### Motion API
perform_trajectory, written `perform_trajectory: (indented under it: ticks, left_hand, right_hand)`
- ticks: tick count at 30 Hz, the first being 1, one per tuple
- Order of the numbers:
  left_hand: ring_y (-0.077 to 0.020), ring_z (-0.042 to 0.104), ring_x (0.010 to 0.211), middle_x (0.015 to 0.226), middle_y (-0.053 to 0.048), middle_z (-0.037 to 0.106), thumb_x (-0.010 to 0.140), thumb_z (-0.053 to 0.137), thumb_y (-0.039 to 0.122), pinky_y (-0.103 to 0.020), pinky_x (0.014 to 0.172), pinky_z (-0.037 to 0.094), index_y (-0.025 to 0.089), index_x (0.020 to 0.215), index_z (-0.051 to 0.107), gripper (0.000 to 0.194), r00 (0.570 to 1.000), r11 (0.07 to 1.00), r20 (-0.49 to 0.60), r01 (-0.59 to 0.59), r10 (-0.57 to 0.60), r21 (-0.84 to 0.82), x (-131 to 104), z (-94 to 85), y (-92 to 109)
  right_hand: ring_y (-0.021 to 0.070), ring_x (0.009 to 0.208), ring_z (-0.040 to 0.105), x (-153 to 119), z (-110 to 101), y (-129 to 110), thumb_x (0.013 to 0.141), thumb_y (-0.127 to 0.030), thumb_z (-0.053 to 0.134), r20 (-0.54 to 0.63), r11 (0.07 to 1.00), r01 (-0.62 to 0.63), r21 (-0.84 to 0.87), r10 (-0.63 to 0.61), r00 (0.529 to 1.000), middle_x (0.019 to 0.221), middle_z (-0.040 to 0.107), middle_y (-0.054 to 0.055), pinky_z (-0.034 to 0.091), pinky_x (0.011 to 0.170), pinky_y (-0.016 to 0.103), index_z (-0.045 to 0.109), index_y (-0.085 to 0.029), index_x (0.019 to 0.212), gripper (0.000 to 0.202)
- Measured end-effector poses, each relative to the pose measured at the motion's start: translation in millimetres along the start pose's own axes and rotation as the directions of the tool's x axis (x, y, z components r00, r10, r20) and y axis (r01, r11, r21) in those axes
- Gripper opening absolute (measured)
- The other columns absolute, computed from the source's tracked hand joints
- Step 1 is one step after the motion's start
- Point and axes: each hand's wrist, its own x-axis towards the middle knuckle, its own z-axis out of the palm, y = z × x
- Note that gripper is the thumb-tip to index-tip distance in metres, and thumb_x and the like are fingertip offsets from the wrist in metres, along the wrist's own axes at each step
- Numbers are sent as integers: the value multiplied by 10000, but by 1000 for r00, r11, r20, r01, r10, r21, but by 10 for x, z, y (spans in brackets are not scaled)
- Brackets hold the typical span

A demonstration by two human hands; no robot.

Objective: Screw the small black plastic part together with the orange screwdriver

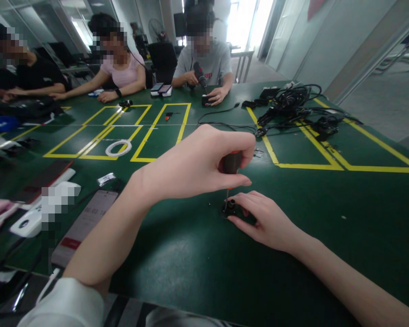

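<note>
My left hand (204,163) is wrapped round the dark handle of a screwdriver (232,162), held upright with its shaft pointing down. The shaft meets a small round black part (229,207) lying on the green table, with a short black post standing up from it. Thumb and fingers of my right hand (259,218) pinch the right side of that black part. A tiny dark piece (209,204) lies on the table just left of it.
A phone (88,225), a white power bank (44,209) and a white tape ring (118,148) lie left. Black cables (293,104) are heaped at the back right. Across the green table (310,254), a person (204,59) holds a power driver (200,75); other people sit left.
</note>
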Motion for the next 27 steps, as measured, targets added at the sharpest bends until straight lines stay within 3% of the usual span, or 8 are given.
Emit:
perform_trajectory:
  ticks: [9,17,21,24,27]
  left_hand:
    - [-115,616,673,748,21,679,901,673,244,-239,648,411,186,819,608,120,999,994,-23,-29,32,101,-10,31,39]
    - [-174,651,745,727,4,674,914,651,326,-276,705,425,210,923,666,118,997,946,-69,42,-21,320,13,110,86]
    - [-183,640,801,945,-58,704,898,586,252,-291,700,461,180,1006,684,163,998,950,-47,48,-35,308,-6,111,162]
    - [-174,645,861,1156,-102,675,895,529,161,-293,723,491,168,1046,694,224,999,963,-27,-25,33,267,-19,118,201]
    - [-174,671,912,1153,-86,693,962,455,123,-288,760,495,193,1109,687,283,995,962,-34,-80,91,261,-10,147,203]
  right_hand:
    - [205,713,645,6,4,10,1008,-234,622,3,999,-25,25,24,1000,856,694,51,500,704,326,625,-173,1143,148]
    - [209,713,651,3,20,29,1009,-249,631,-1,999,-28,23,28,1000,862,701,54,508,718,331,629,-182,1136,144]
    - [215,711,649,2,25,30,1026,-267,615,-21,999,-26,35,26,999,832,692,52,503,697,327,627,-187,1071,93]
    - [220,722,657,6,14,27,1029,-290,632,-14,998,-45,42,46,999,834,700,53,506,695,325,632,-195,1040,96]
    - [218,727,664,10,9,29,1025,-277,646,2,998,-51,41,51,999,839,704,48,511,707,324,634,-201,1039,79]
